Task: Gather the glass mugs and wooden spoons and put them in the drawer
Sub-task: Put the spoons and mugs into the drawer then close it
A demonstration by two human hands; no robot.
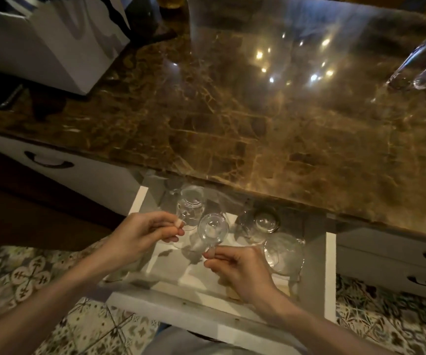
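Observation:
A white drawer [330, 272] stands pulled out under the marble counter, and both my hands are over it. My left hand [143, 233] pinches the handle of a glass mug [190, 206] at the drawer's back left. My right hand [237, 267] pinches the handle of a second glass mug [213, 228] just beside it. Two more glass mugs sit in the drawer to the right, one at the back [265, 221] and one nearer the front [283, 252]. More glassware [421, 65] lies on the counter at the far right. I see no wooden spoons.
The brown marble counter [258, 119] carries a white box [45, 42] at the back left and a tall clear pitcher [232, 29] at the back. Closed white drawers with dark handles [48, 161] flank the open one. Patterned tiles [33, 275] cover the floor.

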